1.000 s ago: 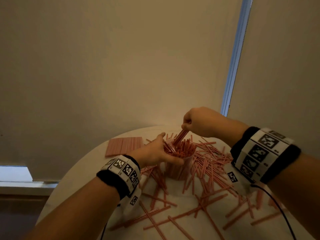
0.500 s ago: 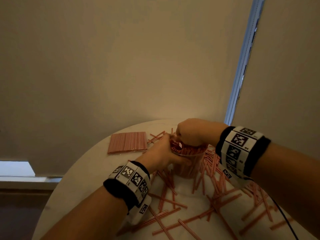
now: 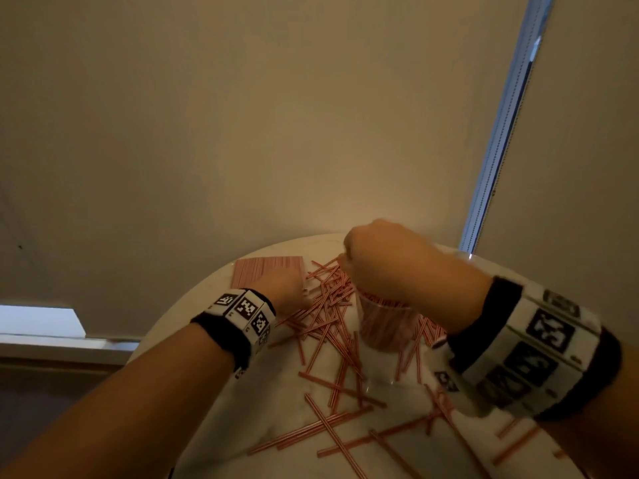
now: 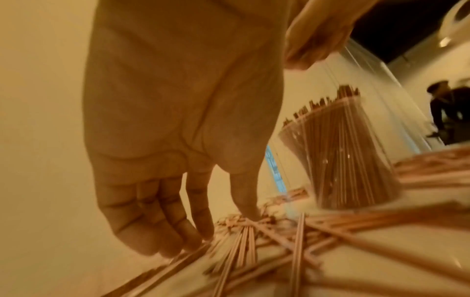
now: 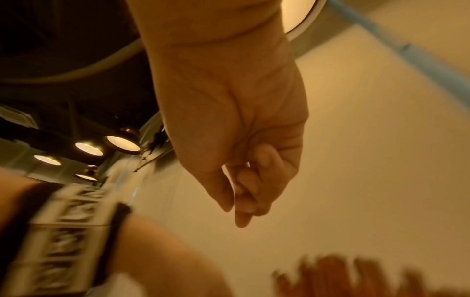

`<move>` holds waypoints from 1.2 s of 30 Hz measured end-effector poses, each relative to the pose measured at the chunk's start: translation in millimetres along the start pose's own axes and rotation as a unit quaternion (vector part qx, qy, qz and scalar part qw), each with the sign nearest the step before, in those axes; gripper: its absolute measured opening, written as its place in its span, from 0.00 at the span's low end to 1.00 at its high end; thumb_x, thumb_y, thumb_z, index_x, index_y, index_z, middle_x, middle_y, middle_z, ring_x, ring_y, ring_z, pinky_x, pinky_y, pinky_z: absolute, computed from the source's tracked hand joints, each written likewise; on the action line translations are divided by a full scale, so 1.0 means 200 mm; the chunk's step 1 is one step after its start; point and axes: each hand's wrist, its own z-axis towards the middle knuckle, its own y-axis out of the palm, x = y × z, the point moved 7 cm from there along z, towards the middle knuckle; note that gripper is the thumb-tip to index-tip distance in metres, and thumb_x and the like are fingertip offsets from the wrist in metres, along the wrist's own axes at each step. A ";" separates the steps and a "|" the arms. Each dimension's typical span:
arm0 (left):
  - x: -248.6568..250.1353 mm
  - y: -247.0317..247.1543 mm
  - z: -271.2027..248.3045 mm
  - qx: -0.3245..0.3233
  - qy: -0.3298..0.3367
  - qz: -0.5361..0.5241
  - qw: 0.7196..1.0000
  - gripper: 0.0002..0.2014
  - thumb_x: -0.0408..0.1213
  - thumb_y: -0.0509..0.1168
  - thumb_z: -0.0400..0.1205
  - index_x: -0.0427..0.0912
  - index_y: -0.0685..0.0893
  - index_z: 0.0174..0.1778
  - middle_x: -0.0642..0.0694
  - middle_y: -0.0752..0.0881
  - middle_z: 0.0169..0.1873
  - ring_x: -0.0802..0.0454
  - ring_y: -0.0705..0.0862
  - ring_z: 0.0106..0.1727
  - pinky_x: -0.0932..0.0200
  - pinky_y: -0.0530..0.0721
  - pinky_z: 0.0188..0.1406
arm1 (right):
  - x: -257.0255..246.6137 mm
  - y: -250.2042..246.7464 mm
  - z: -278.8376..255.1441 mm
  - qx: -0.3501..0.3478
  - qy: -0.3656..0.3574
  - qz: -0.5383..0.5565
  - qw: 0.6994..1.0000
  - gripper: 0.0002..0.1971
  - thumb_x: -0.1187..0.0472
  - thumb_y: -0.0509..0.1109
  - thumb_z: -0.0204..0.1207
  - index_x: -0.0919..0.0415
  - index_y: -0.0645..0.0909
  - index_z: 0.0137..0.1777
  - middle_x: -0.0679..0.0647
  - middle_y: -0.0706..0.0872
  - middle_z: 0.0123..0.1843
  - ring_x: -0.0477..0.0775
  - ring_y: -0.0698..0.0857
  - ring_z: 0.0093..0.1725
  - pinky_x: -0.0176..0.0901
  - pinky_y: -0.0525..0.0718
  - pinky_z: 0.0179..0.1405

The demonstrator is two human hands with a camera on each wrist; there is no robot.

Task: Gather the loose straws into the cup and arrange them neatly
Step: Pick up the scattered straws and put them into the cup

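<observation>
Round table [image 3: 193, 333] strewn with straws [image 3: 328, 305]; clear cup [image 3: 380, 326] packed upright; left hand [image 4: 178, 112] spread, right hand [image 5: 241, 144] curled, empty.

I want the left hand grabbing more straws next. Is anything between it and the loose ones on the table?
Nothing visible: the left hand's fingertips already reach the loose straws left of the cup.

Your left hand [image 3: 288, 288] reaches down into the loose straws [image 3: 328, 326] left of the clear cup [image 3: 383, 326], which is packed with upright straws. Your right hand [image 3: 383, 264] hovers over its rim, fingers curled.
</observation>
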 end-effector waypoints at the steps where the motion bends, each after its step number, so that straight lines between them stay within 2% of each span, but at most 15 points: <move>1: -0.02 0.03 0.00 -0.013 -0.008 0.019 1.000 0.21 0.53 0.67 0.85 0.35 0.87 0.56 0.43 0.86 0.43 0.47 0.83 0.44 0.54 0.83 0.50 | -0.09 0.07 -0.02 -0.030 -0.023 0.001 0.999 0.12 0.56 0.61 0.85 0.58 0.78 0.41 0.53 0.81 0.37 0.48 0.78 0.32 0.39 0.77 0.27; 4: -0.04 0.10 0.03 -0.048 -0.021 0.019 0.998 0.18 0.47 0.67 0.86 0.35 0.87 0.60 0.41 0.88 0.50 0.45 0.83 0.50 0.54 0.83 0.54 | -0.29 0.36 -0.05 -0.157 -0.089 -0.063 0.982 0.09 0.62 0.60 0.85 0.62 0.82 0.54 0.53 0.78 0.38 0.52 0.81 0.41 0.45 0.85 0.43; 7: -0.04 0.12 0.03 -0.047 -0.024 0.026 0.998 0.16 0.45 0.70 0.84 0.33 0.87 0.57 0.46 0.81 0.36 0.49 0.80 0.42 0.58 0.79 0.43 | -0.33 0.56 -0.04 -0.227 -0.105 -0.103 0.963 0.13 0.62 0.58 0.87 0.65 0.83 0.59 0.55 0.76 0.37 0.55 0.78 0.40 0.50 0.84 0.47; 9: -0.03 0.13 0.02 -0.050 -0.014 0.024 0.998 0.16 0.45 0.70 0.84 0.33 0.87 0.53 0.46 0.81 0.33 0.47 0.81 0.41 0.57 0.80 0.43 | -0.34 0.63 -0.04 -0.259 -0.109 -0.131 0.951 0.16 0.56 0.59 0.88 0.66 0.83 0.64 0.59 0.81 0.44 0.59 0.81 0.47 0.52 0.84 0.52; 11: -0.02 0.14 -0.01 -0.064 -0.003 0.016 0.998 0.14 0.42 0.69 0.85 0.33 0.86 0.55 0.41 0.88 0.44 0.43 0.87 0.50 0.56 0.82 0.48 | -0.34 0.68 -0.02 -0.288 -0.088 -0.127 0.945 0.19 0.52 0.59 0.88 0.64 0.81 0.69 0.61 0.84 0.62 0.63 0.83 0.62 0.55 0.83 0.62; 13: 0.01 0.14 -0.04 -0.071 0.018 0.016 0.997 0.13 0.37 0.67 0.86 0.34 0.85 0.63 0.38 0.88 0.57 0.41 0.87 0.58 0.54 0.83 0.55 | -0.36 0.71 -0.01 -0.288 -0.087 -0.116 0.946 0.17 0.54 0.60 0.88 0.63 0.82 0.68 0.60 0.83 0.67 0.63 0.82 0.66 0.57 0.81 0.67; 15: 0.03 0.14 -0.08 -0.064 0.042 0.025 0.997 0.14 0.33 0.65 0.87 0.34 0.84 0.67 0.37 0.87 0.61 0.40 0.86 0.61 0.54 0.82 0.56 | -0.37 0.71 -0.01 -0.262 -0.096 -0.088 0.956 0.15 0.61 0.60 0.87 0.65 0.84 0.65 0.61 0.86 0.63 0.64 0.84 0.63 0.58 0.83 0.64; 21: 0.06 0.16 -0.21 -0.065 0.052 0.019 0.996 0.12 0.38 0.71 0.83 0.34 0.87 0.59 0.37 0.89 0.56 0.41 0.87 0.57 0.56 0.81 0.46 | -0.33 0.66 -0.10 -0.227 -0.085 -0.073 0.968 0.13 0.66 0.60 0.85 0.69 0.83 0.62 0.63 0.84 0.55 0.63 0.83 0.55 0.49 0.79 0.48; 24: 0.06 0.18 -0.29 -0.079 0.042 0.020 0.996 0.14 0.41 0.74 0.81 0.34 0.87 0.55 0.38 0.88 0.48 0.43 0.87 0.50 0.56 0.80 0.42 | -0.27 0.63 -0.19 -0.250 -0.065 -0.065 0.964 0.13 0.68 0.61 0.84 0.70 0.83 0.63 0.63 0.85 0.58 0.63 0.85 0.57 0.46 0.81 0.49; 27: 0.06 0.20 -0.33 -0.103 0.024 0.022 0.994 0.14 0.47 0.73 0.81 0.37 0.87 0.46 0.47 0.83 0.34 0.49 0.84 0.38 0.59 0.81 0.35 | -0.20 0.60 -0.28 -0.265 -0.046 -0.058 0.961 0.08 0.68 0.64 0.82 0.69 0.84 0.53 0.60 0.83 0.45 0.58 0.83 0.41 0.44 0.83 0.38; 29: 0.07 0.20 -0.35 -0.087 0.011 0.008 0.996 0.19 0.53 0.70 0.83 0.42 0.81 0.36 0.50 0.80 0.30 0.55 0.78 0.30 0.62 0.75 0.28 | -0.18 0.58 -0.33 -0.266 -0.026 -0.060 0.962 0.11 0.61 0.64 0.85 0.70 0.83 0.52 0.58 0.81 0.40 0.56 0.80 0.36 0.42 0.79 0.32; 30: 0.08 0.21 -0.36 -0.075 0.007 0.005 0.997 0.21 0.56 0.69 0.83 0.43 0.79 0.34 0.50 0.79 0.29 0.56 0.77 0.29 0.63 0.73 0.26 | -0.18 0.57 -0.34 -0.264 -0.021 -0.063 0.962 0.15 0.56 0.63 0.86 0.70 0.83 0.56 0.59 0.83 0.44 0.58 0.83 0.41 0.43 0.79 0.37; 31: 0.10 0.21 -0.37 -0.068 0.008 0.007 0.998 0.21 0.56 0.70 0.83 0.43 0.79 0.35 0.50 0.79 0.29 0.56 0.77 0.29 0.63 0.72 0.26 | -0.17 0.58 -0.35 -0.262 -0.018 -0.068 0.962 0.18 0.54 0.63 0.86 0.70 0.83 0.61 0.61 0.86 0.51 0.60 0.85 0.48 0.45 0.80 0.43; 33: 0.15 0.21 -0.39 -0.071 0.021 0.029 0.997 0.18 0.52 0.72 0.83 0.37 0.85 0.48 0.48 0.83 0.34 0.53 0.81 0.34 0.63 0.77 0.31 | -0.18 0.59 -0.36 -0.255 -0.022 -0.075 0.964 0.18 0.54 0.65 0.85 0.68 0.83 0.64 0.61 0.86 0.60 0.61 0.86 0.58 0.47 0.81 0.49; 36: 0.24 0.21 -0.41 -0.067 0.049 0.057 0.995 0.17 0.41 0.71 0.84 0.34 0.84 0.65 0.40 0.88 0.57 0.43 0.87 0.57 0.58 0.79 0.47 | -0.21 0.63 -0.36 -0.242 -0.045 -0.068 0.967 0.14 0.61 0.63 0.86 0.67 0.82 0.65 0.61 0.86 0.61 0.62 0.86 0.58 0.46 0.78 0.46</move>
